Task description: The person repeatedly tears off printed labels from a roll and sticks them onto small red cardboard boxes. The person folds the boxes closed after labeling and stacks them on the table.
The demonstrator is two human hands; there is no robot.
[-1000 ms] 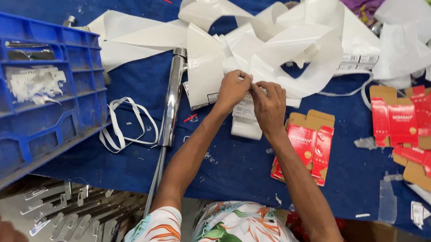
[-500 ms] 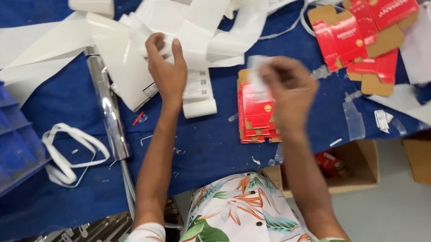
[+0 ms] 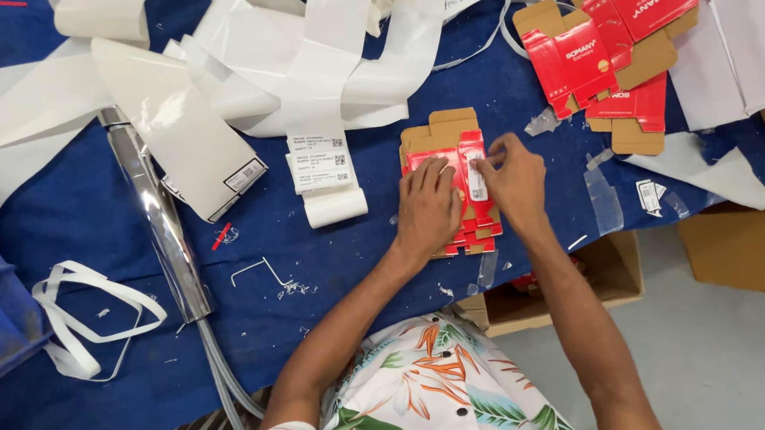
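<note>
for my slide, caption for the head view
Both hands press a white label onto flat red cartons.

- The left hand (image 3: 427, 206) lies flat on a stack of flattened red cartons (image 3: 452, 185) on the blue-covered worktop (image 3: 77, 213).
- The right hand (image 3: 512, 180) presses a small white label (image 3: 476, 177) onto the top carton.
- White label backing strips (image 3: 322, 61) pile up beyond.
- A chrome tube (image 3: 158, 222) lies to the left.
- More red cartons (image 3: 609, 37) lie at upper right.
</note>
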